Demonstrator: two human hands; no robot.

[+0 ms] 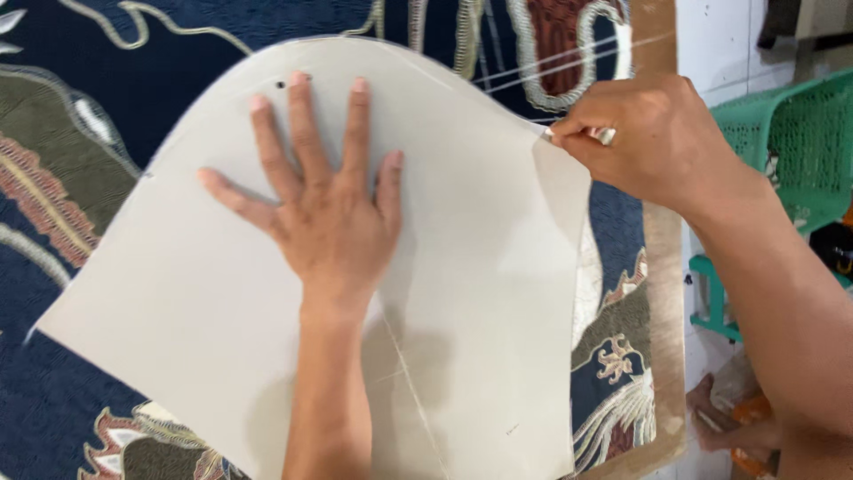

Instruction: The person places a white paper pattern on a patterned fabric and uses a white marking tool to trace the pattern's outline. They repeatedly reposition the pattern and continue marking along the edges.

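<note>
- Pressing flat, the left hand (324,218) lies open, fingers spread on the grey pattern (267,293) atop the blue cloth (53,391).
- Right hand (653,142) pinches what may be chalk (604,135) at the pattern's edge; keep it tight against that edge.

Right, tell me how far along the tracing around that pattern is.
Done: white lines already cross the patterned fabric above. In hand: left hand presses the grey paper pattern flat; right hand holds a small white marker at its right corner. Left: no marking visible along the other edges.
</note>
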